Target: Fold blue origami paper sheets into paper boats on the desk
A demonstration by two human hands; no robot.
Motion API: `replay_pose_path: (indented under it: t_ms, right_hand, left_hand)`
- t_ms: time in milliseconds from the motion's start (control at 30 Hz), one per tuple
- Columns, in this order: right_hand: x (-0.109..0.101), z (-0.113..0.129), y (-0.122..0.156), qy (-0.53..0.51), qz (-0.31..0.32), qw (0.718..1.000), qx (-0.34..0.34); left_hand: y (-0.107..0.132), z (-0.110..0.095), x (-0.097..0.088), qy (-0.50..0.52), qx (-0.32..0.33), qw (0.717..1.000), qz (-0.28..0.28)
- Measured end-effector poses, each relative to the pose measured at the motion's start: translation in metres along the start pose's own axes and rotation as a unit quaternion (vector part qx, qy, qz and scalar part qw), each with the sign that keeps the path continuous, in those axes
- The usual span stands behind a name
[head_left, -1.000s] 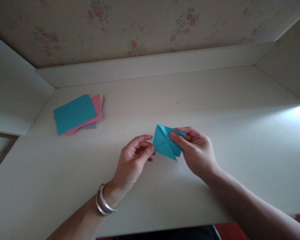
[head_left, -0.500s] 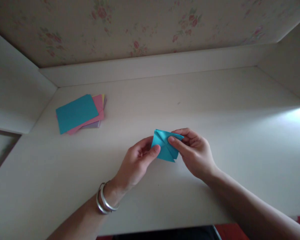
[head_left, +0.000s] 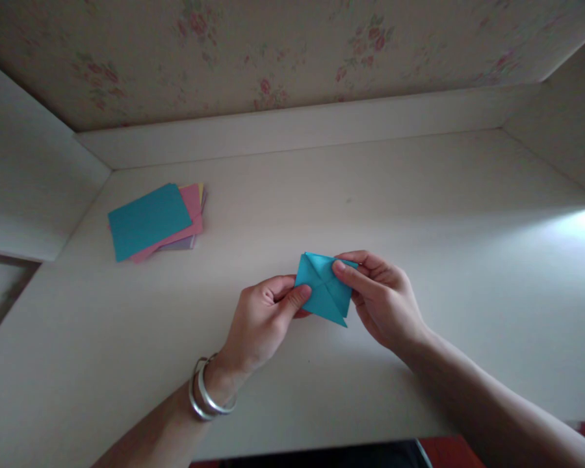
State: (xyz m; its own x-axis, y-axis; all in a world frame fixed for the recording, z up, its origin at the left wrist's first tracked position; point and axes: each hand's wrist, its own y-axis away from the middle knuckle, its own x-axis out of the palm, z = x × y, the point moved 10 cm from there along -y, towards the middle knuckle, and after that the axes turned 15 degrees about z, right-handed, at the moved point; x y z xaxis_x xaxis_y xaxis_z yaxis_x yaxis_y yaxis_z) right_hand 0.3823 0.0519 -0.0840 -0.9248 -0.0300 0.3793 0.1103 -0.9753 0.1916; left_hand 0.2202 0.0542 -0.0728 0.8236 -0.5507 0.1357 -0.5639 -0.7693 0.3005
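A small folded piece of blue paper with crossing creases is held just above the white table, near its middle. My left hand pinches the paper's left edge between thumb and fingers; bangles circle that wrist. My right hand grips the right side, thumb lying across the top corner and fingers curled behind.
A stack of coloured paper sheets, blue on top with pink, yellow and purple beneath, lies at the back left of the table. A low white ledge and flowered wallpaper close off the back; side walls stand left and right.
My left hand closed in from beside the paper and took hold of its left edge. The paper turned slightly and dropped a little toward me.
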Motion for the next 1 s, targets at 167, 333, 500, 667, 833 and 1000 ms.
replay_pose_path:
  t_ms: [167,333,500,667,833,1000]
  right_hand:
    - [-0.006,0.002,-0.001,0.008,-0.003,1.0,0.014]
    - [-0.018,0.006,-0.003,0.056,-0.007,0.998,0.011]
    - [-0.015,0.004,-0.004,0.039,0.013,0.999,0.027]
    - [-0.002,0.0,-0.004,-0.022,0.062,0.996,0.062]
    - [0.018,0.004,0.0,0.007,0.168,0.983,0.069]
    - [0.019,0.027,0.001,0.167,0.181,0.969,-0.009]
  left_hand:
    - [-0.001,0.003,-0.002,0.048,0.008,0.999,-0.012]
    - [0.005,-0.009,-0.012,0.018,0.048,0.998,-0.037]
    - [0.008,-0.026,0.003,-0.091,0.079,0.991,0.064]
    - [0.02,-0.061,0.003,-0.325,0.248,0.913,-0.005]
    - [0.024,-0.065,-0.009,-0.364,0.239,0.898,-0.072]
    - [0.013,-0.04,-0.015,-0.238,0.091,0.966,-0.033]
